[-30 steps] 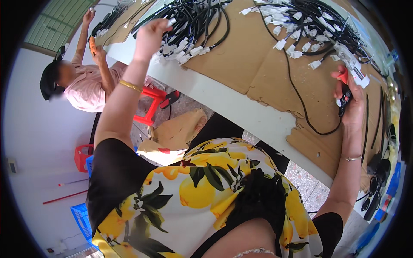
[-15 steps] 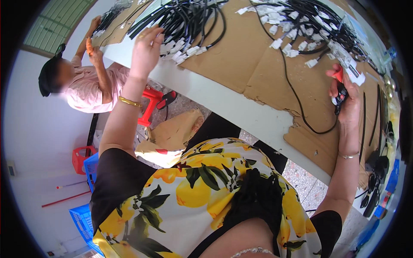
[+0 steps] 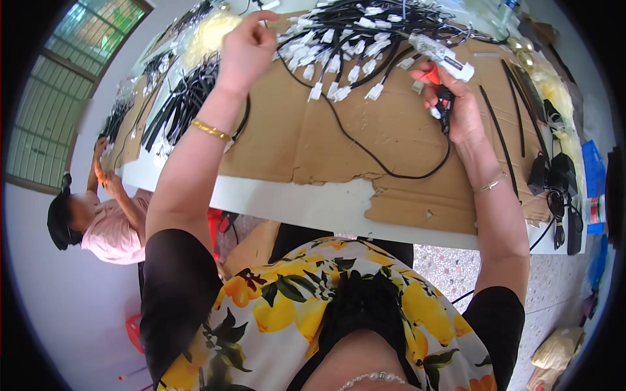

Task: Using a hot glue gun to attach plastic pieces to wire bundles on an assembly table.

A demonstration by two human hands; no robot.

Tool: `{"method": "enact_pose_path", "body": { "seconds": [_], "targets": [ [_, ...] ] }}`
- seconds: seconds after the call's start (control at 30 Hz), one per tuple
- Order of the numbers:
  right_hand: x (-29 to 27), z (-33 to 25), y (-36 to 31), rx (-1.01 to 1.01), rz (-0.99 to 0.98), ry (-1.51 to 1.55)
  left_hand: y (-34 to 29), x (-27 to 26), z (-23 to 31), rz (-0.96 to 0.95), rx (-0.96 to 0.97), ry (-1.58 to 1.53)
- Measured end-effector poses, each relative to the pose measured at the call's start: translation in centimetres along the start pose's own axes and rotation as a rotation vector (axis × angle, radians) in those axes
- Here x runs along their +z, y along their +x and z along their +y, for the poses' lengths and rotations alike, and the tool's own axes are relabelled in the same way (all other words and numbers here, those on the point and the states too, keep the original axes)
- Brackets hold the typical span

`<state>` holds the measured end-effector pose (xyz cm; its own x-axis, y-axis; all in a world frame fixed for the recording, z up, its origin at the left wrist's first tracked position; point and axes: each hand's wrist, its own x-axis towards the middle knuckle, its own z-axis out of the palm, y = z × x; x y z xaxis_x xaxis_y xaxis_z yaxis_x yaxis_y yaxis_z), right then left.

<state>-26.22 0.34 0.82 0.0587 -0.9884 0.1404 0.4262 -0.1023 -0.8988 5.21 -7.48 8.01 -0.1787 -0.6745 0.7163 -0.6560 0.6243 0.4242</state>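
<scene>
My right hand (image 3: 460,107) is closed round the black handle of a corded hand tool (image 3: 445,104). The tool has a red part near my thumb and a whitish barrel pointing up and left; its exact kind is unclear. Its black cord loops over the cardboard (image 3: 326,150). My left hand (image 3: 248,55) is raised over the far left of the table, fingers loosely curled, thumb and forefinger apart, nothing visible between them. Just right of it lies a pile of black cables (image 3: 365,29) with white connectors. Another cable bundle (image 3: 186,98) lies partly behind my left forearm.
Black strips (image 3: 499,133) lie on the cardboard at the right, near black adapters with cords (image 3: 554,176). A clear bag with yellowish contents (image 3: 212,36) lies at the far left. A person in pink (image 3: 114,228) works at the left, holding an orange-handled tool (image 3: 100,171).
The view has turned toward the right. My left hand has moved from the left cable bundle toward the pile with white connectors. My right hand still grips the tool.
</scene>
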Motion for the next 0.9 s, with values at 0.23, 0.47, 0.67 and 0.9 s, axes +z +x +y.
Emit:
{"method": "enact_pose_path", "body": {
  "seconds": [0.23, 0.47, 0.67, 0.9],
  "targets": [
    [0.3, 0.0, 0.3, -0.005, 0.032, 0.038, 4.3, 8.1, 0.1, -0.307, 0.084, 0.094],
    [0.1, 0.1, 0.6, 0.009, 0.102, 0.082, 6.3, 11.5, -0.2, -0.536, 0.296, 0.65],
    [-0.6, 0.1, 0.9, -0.001, 0.17, 0.105, 9.0, 10.9, 1.5, -0.713, 0.151, 0.425],
    [0.0, -0.8, 0.4, -0.043, 0.291, 0.139, 8.3, 14.1, 2.2, -0.666, 0.371, 0.561]
  ]
}}
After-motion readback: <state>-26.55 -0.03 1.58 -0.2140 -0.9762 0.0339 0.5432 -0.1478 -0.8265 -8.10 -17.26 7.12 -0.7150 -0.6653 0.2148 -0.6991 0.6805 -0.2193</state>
